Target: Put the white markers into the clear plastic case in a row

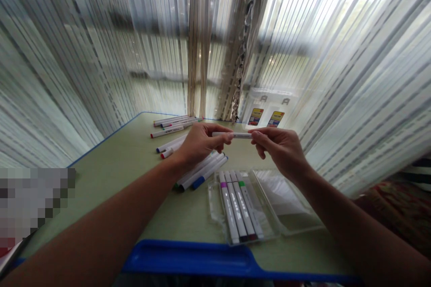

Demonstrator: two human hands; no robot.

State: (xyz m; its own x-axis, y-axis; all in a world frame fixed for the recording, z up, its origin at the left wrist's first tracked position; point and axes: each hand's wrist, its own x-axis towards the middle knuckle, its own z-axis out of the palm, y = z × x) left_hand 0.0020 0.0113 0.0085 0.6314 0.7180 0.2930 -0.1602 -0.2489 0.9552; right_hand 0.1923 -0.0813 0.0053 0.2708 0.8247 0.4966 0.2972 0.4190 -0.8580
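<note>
White marker point(242, 135) is pinched by left hand point(201, 141) and right hand point(283, 147); four markers point(236, 208) lie in the plastic case point(269, 224), other markers point(168, 132) loose on the counter point(111, 166).

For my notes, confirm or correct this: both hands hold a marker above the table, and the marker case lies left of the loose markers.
Wrong side: the head view shows the marker case lying right of the loose markers; the rest stands.
</note>
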